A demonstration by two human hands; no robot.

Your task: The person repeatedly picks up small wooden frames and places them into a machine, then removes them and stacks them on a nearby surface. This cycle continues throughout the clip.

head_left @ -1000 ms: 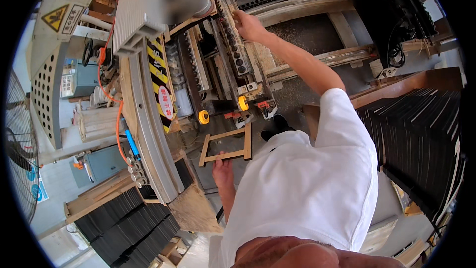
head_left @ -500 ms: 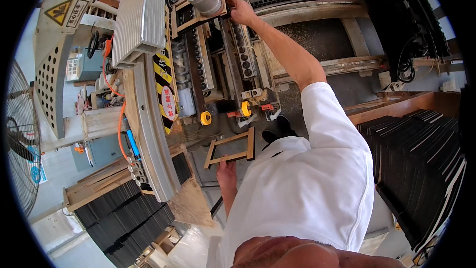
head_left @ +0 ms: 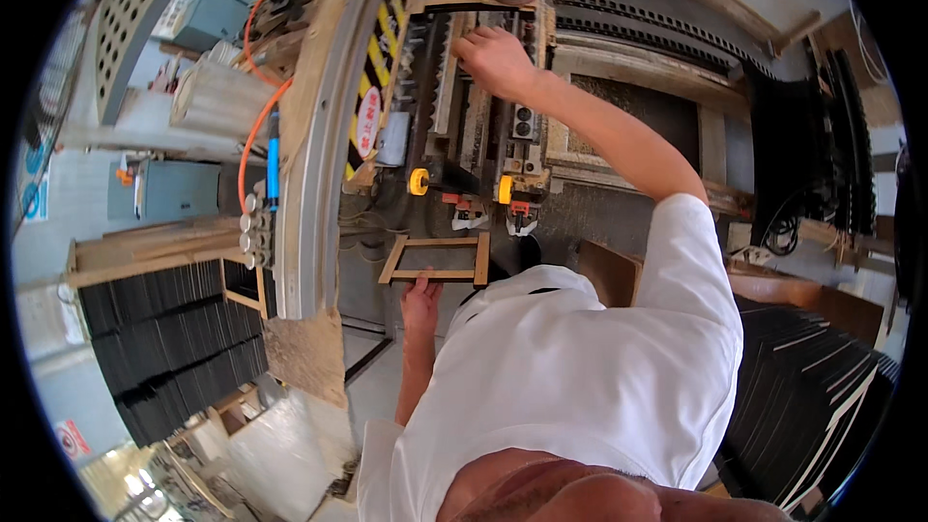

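Right arm (head_left: 619, 140) extended forward and leftward, elbow bent; right hand (head_left: 497, 62) had curled fingers. Left hand (head_left: 420, 304) pinched, forearm (head_left: 415, 367) low beside torso (head_left: 580, 377).

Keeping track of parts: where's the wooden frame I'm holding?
In the head view, the wooden frame is just left of centre, in your left hand, below the two yellow knobs.

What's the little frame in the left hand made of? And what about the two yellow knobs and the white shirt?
The frame looks like wood: matte tan bars, with darker edges. The yellow knobs are probably plastic, since they're bright and evenly coloured, but painted metal is possible. The shirt is soft, matte cloth, because it folds and wrinkles; I can't tell which fibre.
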